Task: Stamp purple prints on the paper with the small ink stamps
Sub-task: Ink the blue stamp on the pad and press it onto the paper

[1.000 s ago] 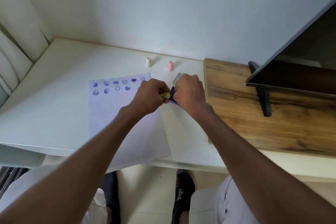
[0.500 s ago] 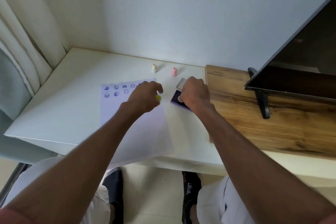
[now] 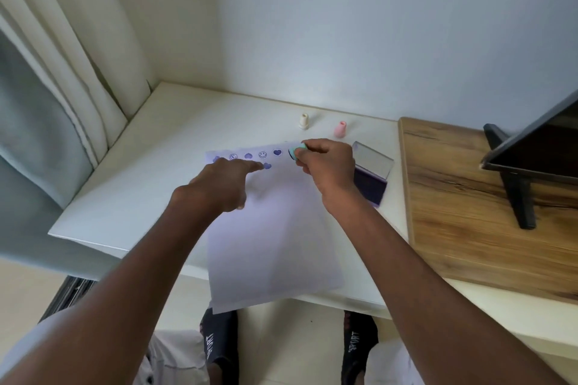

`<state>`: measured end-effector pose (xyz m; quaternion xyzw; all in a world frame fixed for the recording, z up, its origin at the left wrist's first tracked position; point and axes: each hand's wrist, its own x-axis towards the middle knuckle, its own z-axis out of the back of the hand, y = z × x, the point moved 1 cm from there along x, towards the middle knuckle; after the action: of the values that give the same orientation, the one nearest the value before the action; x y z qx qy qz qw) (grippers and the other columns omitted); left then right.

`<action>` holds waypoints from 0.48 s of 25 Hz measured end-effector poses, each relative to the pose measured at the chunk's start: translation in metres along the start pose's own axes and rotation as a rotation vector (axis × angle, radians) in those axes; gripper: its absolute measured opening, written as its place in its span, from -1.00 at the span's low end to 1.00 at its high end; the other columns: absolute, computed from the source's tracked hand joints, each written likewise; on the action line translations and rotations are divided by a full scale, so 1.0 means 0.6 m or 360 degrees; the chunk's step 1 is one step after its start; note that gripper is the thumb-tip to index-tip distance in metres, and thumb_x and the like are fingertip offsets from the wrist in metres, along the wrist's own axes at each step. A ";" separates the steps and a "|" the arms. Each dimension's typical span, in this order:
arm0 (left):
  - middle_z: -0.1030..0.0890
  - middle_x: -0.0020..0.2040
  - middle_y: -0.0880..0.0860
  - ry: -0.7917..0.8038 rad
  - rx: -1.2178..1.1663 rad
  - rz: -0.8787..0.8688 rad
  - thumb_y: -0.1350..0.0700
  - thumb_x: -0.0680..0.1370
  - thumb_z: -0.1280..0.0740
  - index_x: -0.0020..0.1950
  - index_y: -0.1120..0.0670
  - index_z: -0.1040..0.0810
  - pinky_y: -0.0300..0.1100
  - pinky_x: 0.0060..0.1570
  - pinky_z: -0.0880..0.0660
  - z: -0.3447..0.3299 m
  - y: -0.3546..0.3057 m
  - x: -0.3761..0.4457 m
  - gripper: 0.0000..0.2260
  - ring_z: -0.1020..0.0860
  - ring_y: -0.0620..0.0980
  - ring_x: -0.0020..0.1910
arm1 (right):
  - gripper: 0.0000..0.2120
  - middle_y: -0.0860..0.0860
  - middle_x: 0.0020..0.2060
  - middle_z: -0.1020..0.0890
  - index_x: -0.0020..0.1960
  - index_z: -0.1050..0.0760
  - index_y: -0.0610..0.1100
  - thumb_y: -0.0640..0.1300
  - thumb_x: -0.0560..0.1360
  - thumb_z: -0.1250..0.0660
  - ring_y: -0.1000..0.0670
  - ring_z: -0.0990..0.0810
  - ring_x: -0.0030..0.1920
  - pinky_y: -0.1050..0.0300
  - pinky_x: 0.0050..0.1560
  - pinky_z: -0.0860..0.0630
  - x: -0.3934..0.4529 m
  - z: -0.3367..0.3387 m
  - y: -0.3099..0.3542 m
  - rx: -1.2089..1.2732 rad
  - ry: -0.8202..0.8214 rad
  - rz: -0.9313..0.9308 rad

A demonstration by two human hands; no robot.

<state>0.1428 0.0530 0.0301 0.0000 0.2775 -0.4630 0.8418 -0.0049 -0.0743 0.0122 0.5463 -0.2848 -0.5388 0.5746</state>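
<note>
pinching green stamp, right hand raised

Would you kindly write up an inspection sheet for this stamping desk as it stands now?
Surface: white desk, wooden board at right.
Job's things: paper with purple prints along its far edge, near edge overhanging the desk; cream stamp and pink stamp upright behind it; ink pad open, lid raised.
Clutter: nothing seen.
Grippers: left hand on the paper, holding nothing visible; right hand pinching a green stamp.
Cables: nothing seen.
Surroundings: curtain left, screen on stand right.
</note>
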 end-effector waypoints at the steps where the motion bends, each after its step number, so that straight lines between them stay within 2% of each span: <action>1: -0.56 0.31 0.05 -0.0010 -0.0001 -0.0001 0.26 0.47 -0.43 0.56 -0.30 -0.31 -0.15 0.03 -0.46 -0.003 0.002 0.005 -0.22 -0.55 0.07 0.20 | -0.78 -0.05 -0.13 -0.78 0.07 -0.75 -0.13 -0.17 0.42 -0.55 -0.09 -0.75 -0.04 -0.04 0.12 -0.66 0.002 -0.009 0.002 -0.0179 -0.0029 0.0112; 3: -0.49 0.45 0.04 -0.0031 -0.0008 0.0002 0.27 0.47 -0.43 0.55 -0.25 -0.36 -0.13 0.10 -0.44 -0.009 0.007 0.012 -0.27 -0.47 0.10 0.38 | -0.78 0.03 -0.13 -0.79 0.04 -0.76 -0.07 -0.10 0.39 -0.56 -0.05 -0.74 -0.04 0.07 0.06 -0.64 -0.003 -0.028 0.000 -0.0466 -0.0049 0.0268; 5: -0.49 0.46 0.06 -0.0062 -0.0036 0.0000 0.30 0.48 -0.39 0.53 -0.22 -0.41 -0.08 0.19 -0.48 -0.013 0.007 0.014 -0.31 -0.49 0.12 0.38 | -0.81 0.03 -0.11 -0.79 0.02 -0.75 -0.06 -0.10 0.41 -0.54 -0.08 -0.73 -0.06 0.11 0.00 -0.61 -0.009 -0.044 -0.006 -0.0735 -0.0074 0.0438; 8: -0.51 0.42 0.10 -0.0102 -0.0091 -0.0012 0.32 0.51 -0.34 0.52 -0.20 -0.42 -0.02 0.24 -0.51 -0.013 0.005 0.008 -0.34 -0.50 0.15 0.36 | -0.84 -0.03 -0.10 -0.79 0.02 -0.75 -0.09 -0.13 0.45 -0.50 -0.17 -0.71 -0.04 -0.02 0.03 -0.63 -0.014 -0.059 -0.017 -0.0930 -0.0089 0.0598; 12: -0.45 0.44 0.13 -0.0102 -0.0121 0.0016 0.32 0.52 -0.33 0.53 -0.18 -0.42 0.01 0.27 -0.51 -0.007 -0.002 0.000 -0.35 -0.49 0.18 0.37 | -0.88 -0.11 -0.17 -0.77 -0.03 -0.72 -0.17 -0.18 0.45 -0.48 -0.24 -0.69 -0.08 -0.06 -0.01 -0.63 -0.012 -0.059 -0.028 -0.0975 -0.0168 0.0680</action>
<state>0.1401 0.0534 0.0265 -0.0452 0.2677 -0.4477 0.8520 0.0205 -0.0533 -0.0099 0.2488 -0.2472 -0.4943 0.7954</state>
